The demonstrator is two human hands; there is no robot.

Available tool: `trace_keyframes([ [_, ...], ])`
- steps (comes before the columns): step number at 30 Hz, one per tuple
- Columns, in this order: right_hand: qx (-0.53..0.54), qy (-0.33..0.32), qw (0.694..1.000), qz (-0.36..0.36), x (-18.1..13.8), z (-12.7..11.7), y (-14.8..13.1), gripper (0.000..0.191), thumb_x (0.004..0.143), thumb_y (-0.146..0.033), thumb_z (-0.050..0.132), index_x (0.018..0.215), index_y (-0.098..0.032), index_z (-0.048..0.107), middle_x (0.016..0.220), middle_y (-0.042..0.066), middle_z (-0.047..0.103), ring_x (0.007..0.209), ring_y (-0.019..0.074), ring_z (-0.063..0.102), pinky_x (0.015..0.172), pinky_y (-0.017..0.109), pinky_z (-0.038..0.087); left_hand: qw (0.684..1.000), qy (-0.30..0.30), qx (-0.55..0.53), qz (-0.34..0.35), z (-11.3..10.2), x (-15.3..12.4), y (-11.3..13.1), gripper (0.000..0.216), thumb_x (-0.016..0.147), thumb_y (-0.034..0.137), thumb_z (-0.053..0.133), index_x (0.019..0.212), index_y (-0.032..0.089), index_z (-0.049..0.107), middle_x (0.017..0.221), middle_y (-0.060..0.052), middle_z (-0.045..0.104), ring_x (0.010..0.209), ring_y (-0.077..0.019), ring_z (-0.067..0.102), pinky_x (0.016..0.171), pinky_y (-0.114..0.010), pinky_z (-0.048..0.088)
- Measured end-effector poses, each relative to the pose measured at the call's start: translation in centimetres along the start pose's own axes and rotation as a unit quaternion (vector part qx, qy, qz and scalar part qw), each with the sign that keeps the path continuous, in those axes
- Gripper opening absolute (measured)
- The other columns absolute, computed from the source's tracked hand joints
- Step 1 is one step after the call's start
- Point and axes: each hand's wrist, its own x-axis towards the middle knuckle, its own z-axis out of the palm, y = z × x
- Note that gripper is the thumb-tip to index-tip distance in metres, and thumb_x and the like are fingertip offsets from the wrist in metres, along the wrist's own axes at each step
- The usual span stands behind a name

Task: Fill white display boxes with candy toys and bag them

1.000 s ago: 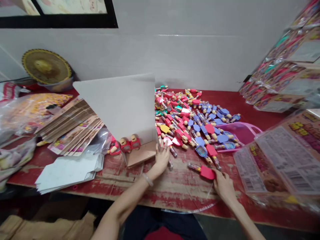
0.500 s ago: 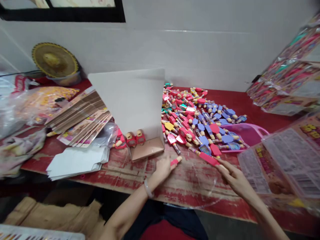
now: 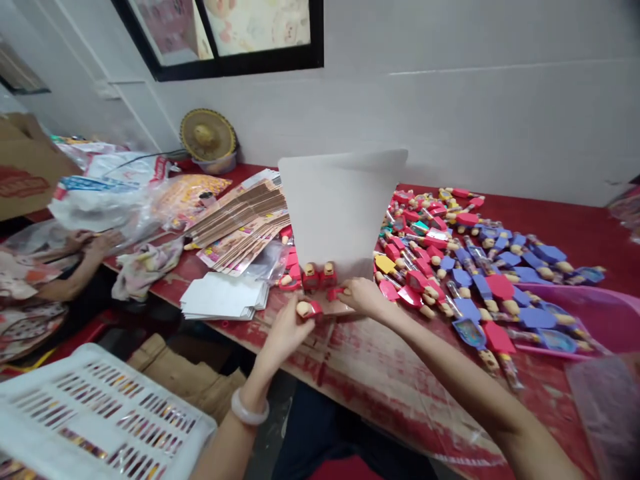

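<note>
Hands meet at the near edge of the open white cardboard box (image 3: pixel 343 213): left hand (image 3: pixel 286 328) fingers pinch a small red plastic toy (image 3: pixel 311 308); right hand (image 3: pixel 363 295) fingers grasp another red piece (image 3: pixel 335 292) on the worn red surface (image 3: pixel 380 373).

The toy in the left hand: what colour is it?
Red body with a tan head, on the toy in the left hand; head view.

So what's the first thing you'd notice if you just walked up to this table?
Most likely the big heap of red and blue toys spread over the right half of the red table. Next, the tall white card box standing open in the middle, with two small red toys lined up at its foot. Right in front of it, the left hand and right hand each hold a red toy.
</note>
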Motion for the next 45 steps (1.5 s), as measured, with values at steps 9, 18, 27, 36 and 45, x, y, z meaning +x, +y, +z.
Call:
trace_keyframes([
  [9,-0.062,-0.024,0.998,-0.015,3.8,-0.9,-3.0,0.040,0.099,-0.027,0.043,0.126,-0.010,0.067,0.112,0.021,0.073,0.104,0.0315,0.072,0.087,0.039,0.053,0.993,-0.083,0.054,0.066,-1.0,3.7,-2.0,0.035,0.082,0.010,0.052,0.115,0.021,0.051,0.119,-0.011,0.069,0.111,-0.0279,0.066,0.092,-0.039,0.050],
  [18,-0.061,-0.050,0.997,-0.016,3.9,1.0,-2.0,0.035,0.098,-0.026,0.042,0.103,-0.010,0.073,0.101,0.021,0.075,0.098,0.0344,0.073,0.083,0.041,0.055,0.980,-0.155,0.106,0.067,-0.7,6.5,-1.8,0.022,0.087,0.014,0.055,0.108,0.019,0.052,0.102,-0.010,0.068,0.092,-0.0252,0.066,0.081,-0.035,0.049],
  [27,0.019,0.192,0.981,0.018,4.9,4.2,-2.5,0.032,0.097,-0.028,0.051,0.122,-0.008,0.054,0.119,0.022,0.064,0.105,0.0322,0.062,0.089,0.043,0.047,0.950,0.294,-0.055,0.095,2.0,8.4,-2.2,0.074,0.087,0.045,0.069,0.144,0.017,0.031,0.138,-0.020,0.046,0.131,-0.0298,0.048,0.109,-0.047,0.041],
  [36,0.091,0.350,0.932,-0.032,8.7,7.0,-2.8,0.030,0.099,-0.038,0.057,0.113,-0.011,0.058,0.123,0.021,0.058,0.109,0.0306,0.052,0.092,0.045,0.041,0.956,0.221,-0.188,0.035,2.5,11.2,-3.0,0.029,0.096,0.044,0.047,0.113,0.021,0.050,0.091,-0.002,0.057,0.080,-0.0159,0.054,0.077,-0.030,0.047],
  [45,0.105,0.314,0.859,0.390,-2.3,5.9,14.5,0.052,0.096,-0.038,0.050,0.136,-0.006,0.051,0.141,0.031,0.049,0.134,0.0422,0.042,0.107,0.062,0.034,0.956,0.257,-0.140,0.001,3.8,9.3,-2.6,0.026,0.099,0.044,0.042,0.104,0.021,0.051,0.088,-0.005,0.060,0.080,-0.0204,0.059,0.076,-0.034,0.048],
])
